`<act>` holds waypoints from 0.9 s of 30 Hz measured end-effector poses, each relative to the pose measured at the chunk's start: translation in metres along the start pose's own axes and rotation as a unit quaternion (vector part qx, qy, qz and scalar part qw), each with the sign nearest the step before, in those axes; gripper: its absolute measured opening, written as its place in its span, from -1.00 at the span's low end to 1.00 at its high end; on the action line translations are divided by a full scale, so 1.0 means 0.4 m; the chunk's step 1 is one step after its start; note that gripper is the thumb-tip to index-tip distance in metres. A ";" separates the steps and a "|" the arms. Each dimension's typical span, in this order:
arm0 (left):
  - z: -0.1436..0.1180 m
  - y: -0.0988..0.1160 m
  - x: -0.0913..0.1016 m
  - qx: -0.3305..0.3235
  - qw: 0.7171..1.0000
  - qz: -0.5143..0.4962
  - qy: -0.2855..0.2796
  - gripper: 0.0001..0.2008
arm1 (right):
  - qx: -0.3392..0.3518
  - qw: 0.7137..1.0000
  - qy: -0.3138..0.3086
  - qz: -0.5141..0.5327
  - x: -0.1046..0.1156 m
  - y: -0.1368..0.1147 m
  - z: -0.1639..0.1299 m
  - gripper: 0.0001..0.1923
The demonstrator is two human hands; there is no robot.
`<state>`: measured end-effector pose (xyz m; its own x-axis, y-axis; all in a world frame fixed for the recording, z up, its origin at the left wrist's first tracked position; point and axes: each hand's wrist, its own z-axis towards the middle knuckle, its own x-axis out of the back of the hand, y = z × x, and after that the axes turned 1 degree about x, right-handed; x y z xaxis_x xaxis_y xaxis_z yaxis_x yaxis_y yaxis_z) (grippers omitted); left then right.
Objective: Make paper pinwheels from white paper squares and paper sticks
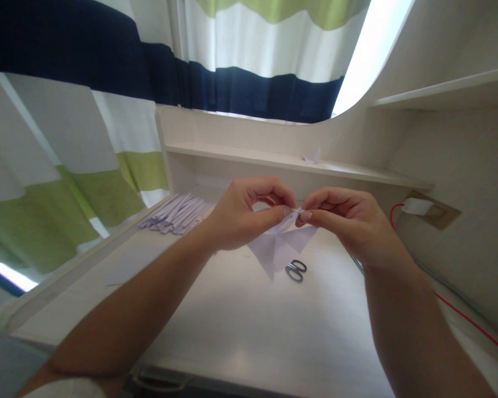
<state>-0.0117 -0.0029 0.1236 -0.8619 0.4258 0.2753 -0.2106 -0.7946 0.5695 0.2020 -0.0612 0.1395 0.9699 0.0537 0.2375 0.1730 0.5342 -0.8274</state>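
One folded white paper (275, 250) hangs above the desk (249, 331), its long axis slanting from a narrow top to a pointed tip down toward the person's left. The left hand (253, 213) and right hand (346, 220) clamp thumb and fingers on that top. Dark-handled scissors (294, 273) lie below, paper strips (176, 214) farther left.

With our left hand (251, 215) and right hand (346, 218), we are pinching a folded paper (274, 251) above the desk (253, 326), where dark-handled scissors (295, 269) and pale strips (176, 214) are lying.
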 end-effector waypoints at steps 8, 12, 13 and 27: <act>-0.003 0.008 -0.004 0.023 0.999 0.004 0.031 -0.96 | 0.004 1.000 0.001 -0.009 0.000 0.001 0.000 -0.81; -0.002 0.012 -0.009 0.018 0.999 -0.003 0.035 -0.96 | 0.001 1.000 -0.009 -0.007 0.000 0.000 -0.002 -0.85; -0.002 0.012 -0.010 0.018 0.999 -0.007 0.034 -0.95 | 0.002 1.000 -0.010 -0.006 -0.001 0.000 -0.002 -0.86; -0.003 0.016 -0.011 0.039 0.998 -0.030 0.044 -0.94 | 0.009 1.000 -0.008 -0.022 -0.002 -0.001 -0.006 -0.81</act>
<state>-0.0097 -0.0102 0.1251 -0.8863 0.4298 0.1724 -0.2295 -0.7310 0.6426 0.2017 -0.0633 0.1384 0.9588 0.0428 0.2808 0.2115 0.5520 -0.8066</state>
